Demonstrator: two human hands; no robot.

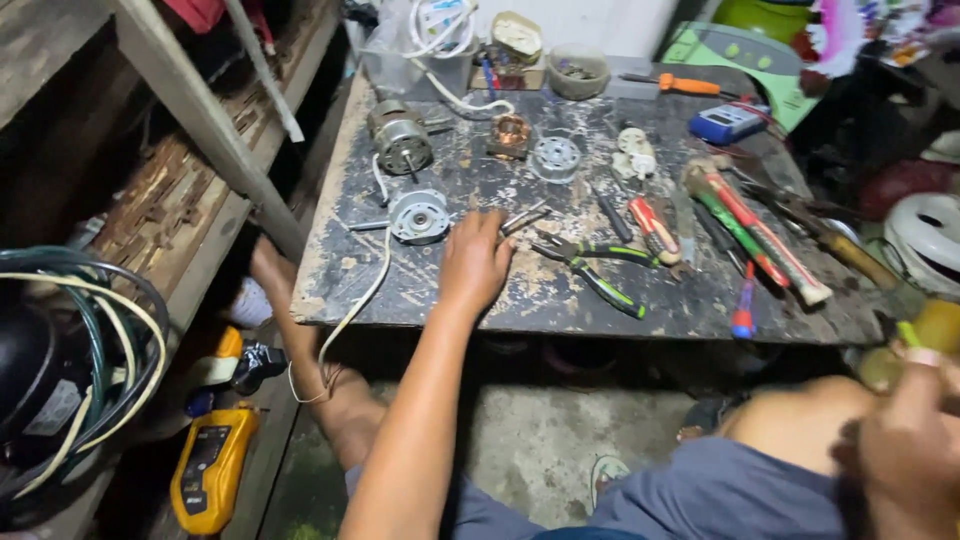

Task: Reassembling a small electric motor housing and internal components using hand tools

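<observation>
My left hand (475,262) lies stretched out on the scratched dark table (420,295), its fingertips at two thin metal rods (525,216). Just left of it lies a round motor end piece (418,215) with a white wire trailing over the table's edge. Green-and-black pliers (592,266) lie just right of the hand. My right hand (905,445) is at the lower right over my knee, closed on a blurred yellowish tool handle (935,328) with a green tip.
Farther back are a small motor (400,140), a copper coil (510,132) and a round metal cap (556,157). Several screwdrivers (760,235) and a blue meter (728,122) lie at the right. A yellow meter (210,465) sits on the floor and a wire bundle (90,350) at the left.
</observation>
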